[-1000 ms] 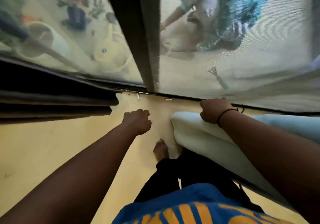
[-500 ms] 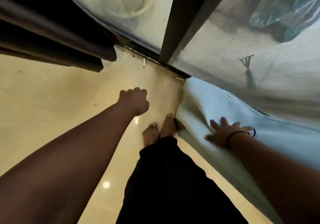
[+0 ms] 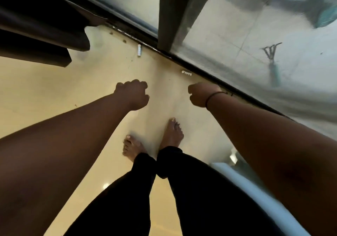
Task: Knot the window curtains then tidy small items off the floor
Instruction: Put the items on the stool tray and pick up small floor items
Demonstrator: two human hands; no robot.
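I look straight down at a cream floor beside a glass window. A dark curtain hangs bunched at the upper left. Two small white items lie by the window track: a small white stick and a small white clip-like piece. My left hand hovers over the floor with its fingers curled and holds nothing that I can see. My right hand, with a black band at the wrist, is also curled and apart from the pale blue cloth at the lower right.
A dark window post rises from the black track. My bare feet stand between my arms. Small specks dot the floor near the track. Outside the glass lies a small rake-like tool.
My right hand has lifted off the pale blue cloth and curled. The view has swung so the cloth now lies behind my right arm. My left hand stays curled.
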